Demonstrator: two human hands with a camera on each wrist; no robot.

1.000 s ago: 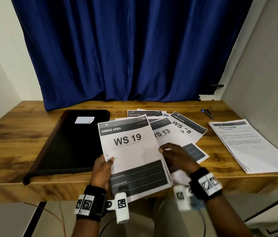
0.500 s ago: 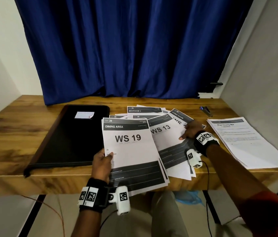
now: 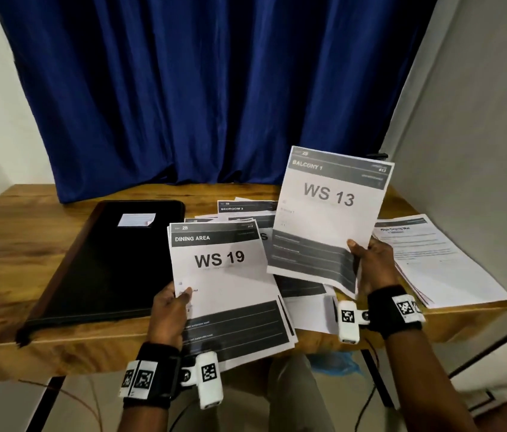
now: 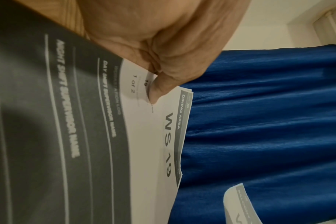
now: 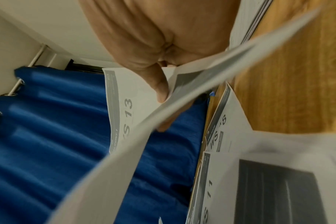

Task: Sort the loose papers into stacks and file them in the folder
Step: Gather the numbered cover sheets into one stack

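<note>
**Head view: two hands, two papers**

The left hand (image 3: 169,307) pinches the flat WS 19 paper stack (image 3: 227,285) at the wooden table (image 3: 6,254) edge. The right hand (image 3: 370,260) grips the thin, bent WS 13 sheet (image 3: 330,213), lifted up. The smooth black folder (image 3: 112,263) lies shut, left.

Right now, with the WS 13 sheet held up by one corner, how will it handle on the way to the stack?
Probably floppy: the WS 13 sheet is thin paper pinched only at its lower right corner by the right hand, and the right wrist view shows it curving. It likely weighs almost nothing, so quick moves may make it flap. It may slide over the WS 19 stack.
</note>
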